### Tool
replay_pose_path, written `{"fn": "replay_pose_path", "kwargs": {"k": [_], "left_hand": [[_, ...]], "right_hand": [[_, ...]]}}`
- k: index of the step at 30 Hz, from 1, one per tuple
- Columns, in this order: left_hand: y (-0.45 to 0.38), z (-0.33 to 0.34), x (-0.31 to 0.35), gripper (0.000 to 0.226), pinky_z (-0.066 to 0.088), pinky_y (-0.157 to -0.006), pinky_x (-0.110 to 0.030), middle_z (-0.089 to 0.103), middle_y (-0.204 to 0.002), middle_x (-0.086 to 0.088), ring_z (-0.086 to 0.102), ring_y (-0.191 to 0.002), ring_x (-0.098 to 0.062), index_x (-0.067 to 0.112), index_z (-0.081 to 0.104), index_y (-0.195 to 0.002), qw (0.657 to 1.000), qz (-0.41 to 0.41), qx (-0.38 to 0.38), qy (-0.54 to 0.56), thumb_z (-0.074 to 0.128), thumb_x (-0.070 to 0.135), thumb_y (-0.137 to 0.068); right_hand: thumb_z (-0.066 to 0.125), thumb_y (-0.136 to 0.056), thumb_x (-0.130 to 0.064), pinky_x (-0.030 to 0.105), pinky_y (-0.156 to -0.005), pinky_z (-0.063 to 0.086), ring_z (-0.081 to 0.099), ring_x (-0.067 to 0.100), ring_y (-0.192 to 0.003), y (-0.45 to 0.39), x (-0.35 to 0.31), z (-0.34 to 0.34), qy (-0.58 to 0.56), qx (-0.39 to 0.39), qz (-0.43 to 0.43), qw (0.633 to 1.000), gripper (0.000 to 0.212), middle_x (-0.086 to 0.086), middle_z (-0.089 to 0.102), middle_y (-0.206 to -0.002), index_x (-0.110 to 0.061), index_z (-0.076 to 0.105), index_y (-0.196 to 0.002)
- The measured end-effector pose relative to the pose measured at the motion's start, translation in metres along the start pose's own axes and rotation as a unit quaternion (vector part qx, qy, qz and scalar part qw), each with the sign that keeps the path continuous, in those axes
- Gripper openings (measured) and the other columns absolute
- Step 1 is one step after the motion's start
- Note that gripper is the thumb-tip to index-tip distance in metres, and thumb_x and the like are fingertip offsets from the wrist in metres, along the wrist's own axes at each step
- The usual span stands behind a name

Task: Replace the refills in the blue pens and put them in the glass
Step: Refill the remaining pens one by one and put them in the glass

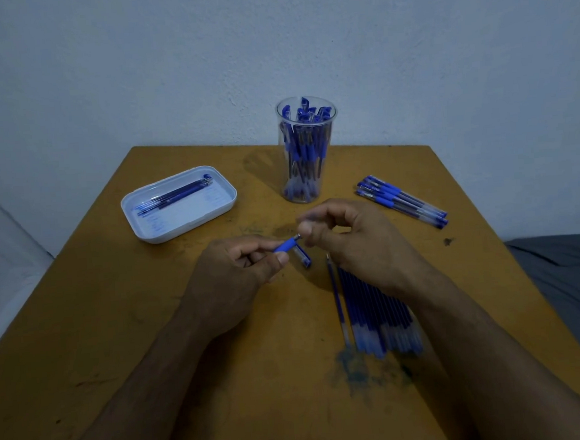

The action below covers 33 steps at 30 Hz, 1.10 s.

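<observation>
Blue pen (285, 246) held just in front of the glass (307, 150).
Blue rubber grip, metal tip exposed; gripped in left hand (230, 275), tip pinched by right hand (344, 236) fingertips.

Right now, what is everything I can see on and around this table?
table: one, brown, stained, against the wall
glass: one, clear, far middle, full of blue pens
tray: one, white, far left, holding a few dark refills
loose pens: about five, blue, capped, far right
refills: a row, blue, near right
cap: one, clear and blue, between the hands
pen: one, blue grip, in the left hand
left hand: grips the pen
right hand: pinches the pen's tip
</observation>
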<state>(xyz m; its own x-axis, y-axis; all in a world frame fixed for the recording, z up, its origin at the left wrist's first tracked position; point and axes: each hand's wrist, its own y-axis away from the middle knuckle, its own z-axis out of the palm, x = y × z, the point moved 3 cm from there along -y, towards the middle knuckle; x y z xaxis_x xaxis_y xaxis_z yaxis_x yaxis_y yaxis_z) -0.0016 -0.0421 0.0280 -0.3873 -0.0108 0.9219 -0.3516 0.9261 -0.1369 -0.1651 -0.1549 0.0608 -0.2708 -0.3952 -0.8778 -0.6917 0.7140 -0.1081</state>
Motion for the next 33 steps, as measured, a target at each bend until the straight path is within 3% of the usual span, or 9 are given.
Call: {"fn": "replay_pose_path", "kwargs": {"k": [2, 4, 12, 18, 23, 26, 28, 30, 33], "left_hand": [[0.000, 0.001, 0.000, 0.017, 0.041, -0.053, -0.009, 0.070, -0.071, 0.002, 0.056, -0.054, 0.002, 0.023, 0.076, -0.108, 1.000, 0.003, -0.002, 0.000, 0.072, 0.023, -0.091], [0.000, 0.003, 0.000, 0.019, 0.042, -0.054, -0.010, 0.070, -0.072, 0.002, 0.058, -0.057, 0.001, 0.023, 0.076, -0.109, 1.000, 0.008, -0.005, -0.009, 0.072, 0.023, -0.091], [-0.001, 0.003, -0.006, 0.021, 0.049, -0.062, -0.018, 0.071, -0.075, 0.004, 0.064, -0.068, -0.011, 0.027, 0.077, -0.110, 1.000, 0.017, -0.002, -0.019, 0.074, 0.025, -0.089], [0.000, 0.002, -0.002, 0.021, 0.048, -0.061, -0.015, 0.071, -0.078, 0.009, 0.063, -0.071, -0.010, 0.033, 0.074, -0.106, 0.999, 0.042, 0.014, -0.028, 0.075, 0.023, -0.087], [0.001, 0.002, 0.002, 0.027, 0.042, -0.062, -0.010, 0.065, -0.076, 0.014, 0.058, -0.072, -0.006, 0.024, 0.076, -0.112, 0.990, 0.098, 0.053, -0.082, 0.078, 0.018, -0.085], [0.000, 0.002, -0.001, 0.026, 0.044, -0.063, -0.012, 0.066, -0.079, 0.014, 0.059, -0.073, -0.004, 0.025, 0.076, -0.112, 0.990, 0.092, 0.067, -0.083, 0.077, 0.020, -0.086], [-0.002, 0.000, -0.008, 0.023, 0.047, -0.063, -0.018, 0.068, -0.079, 0.009, 0.060, -0.072, -0.009, 0.029, 0.076, -0.112, 0.994, 0.049, 0.086, -0.056, 0.075, 0.026, -0.089], [-0.005, -0.003, -0.015, 0.023, 0.050, -0.063, -0.032, 0.068, -0.078, 0.002, 0.062, -0.072, -0.021, 0.028, 0.076, -0.113, 0.993, 0.008, 0.112, -0.025, 0.073, 0.032, -0.090], [-0.005, -0.006, -0.017, 0.025, 0.051, -0.062, -0.032, 0.068, -0.076, -0.002, 0.064, -0.071, -0.026, 0.026, 0.075, -0.116, 0.989, -0.010, 0.141, -0.029, 0.071, 0.033, -0.092]], "right_hand": [[0.069, -0.096, -0.022, 0.020, -0.051, 0.042, 0.050, 0.013, -0.055, 0.000, -0.001, 0.001, -0.027, -0.023, 0.000, 0.999, 0.012, 0.006, 0.065, -0.085, -0.020, 0.074, -0.106], [0.069, -0.096, -0.019, 0.016, -0.050, 0.039, 0.050, 0.003, -0.052, 0.000, -0.001, 0.001, -0.005, -0.010, 0.002, 1.000, 0.007, 0.000, 0.066, -0.081, -0.018, 0.075, -0.097], [0.070, -0.092, -0.040, 0.015, -0.055, 0.046, 0.057, 0.001, -0.058, -0.002, 0.001, 0.003, 0.051, 0.029, 0.032, 0.998, 0.024, -0.001, 0.070, -0.076, -0.019, 0.075, -0.083], [0.074, -0.091, -0.022, 0.016, -0.044, 0.036, 0.046, 0.002, -0.044, 0.001, -0.001, 0.001, -0.037, 0.018, 0.043, 0.998, 0.015, -0.005, 0.063, -0.059, -0.008, 0.076, -0.086], [0.075, -0.089, -0.013, 0.018, -0.041, 0.036, 0.047, 0.004, -0.041, 0.001, 0.000, 0.006, -0.138, 0.031, 0.095, 0.985, 0.018, 0.011, 0.068, -0.066, 0.004, 0.072, -0.083], [0.074, -0.091, -0.020, 0.018, -0.044, 0.040, 0.051, 0.004, -0.046, 0.001, -0.001, 0.008, -0.138, 0.027, 0.104, 0.985, 0.018, 0.012, 0.071, -0.076, -0.002, 0.076, -0.091], [0.072, -0.092, -0.037, 0.022, -0.060, 0.049, 0.061, 0.003, -0.068, 0.000, 0.000, 0.008, 0.002, 0.038, 0.077, 0.996, 0.026, 0.007, 0.073, -0.090, -0.017, 0.077, -0.107], [0.062, -0.096, -0.048, 0.027, -0.076, 0.050, 0.061, 0.009, -0.089, -0.001, -0.001, 0.014, 0.245, 0.044, 0.045, 0.968, 0.034, 0.000, 0.067, -0.103, -0.022, 0.073, -0.116], [0.051, -0.102, -0.046, 0.030, -0.071, 0.043, 0.051, 0.013, -0.085, -0.001, -0.004, 0.032, 0.405, 0.000, 0.068, 0.912, 0.028, -0.004, 0.046, -0.108, -0.023, 0.066, -0.109]]}}
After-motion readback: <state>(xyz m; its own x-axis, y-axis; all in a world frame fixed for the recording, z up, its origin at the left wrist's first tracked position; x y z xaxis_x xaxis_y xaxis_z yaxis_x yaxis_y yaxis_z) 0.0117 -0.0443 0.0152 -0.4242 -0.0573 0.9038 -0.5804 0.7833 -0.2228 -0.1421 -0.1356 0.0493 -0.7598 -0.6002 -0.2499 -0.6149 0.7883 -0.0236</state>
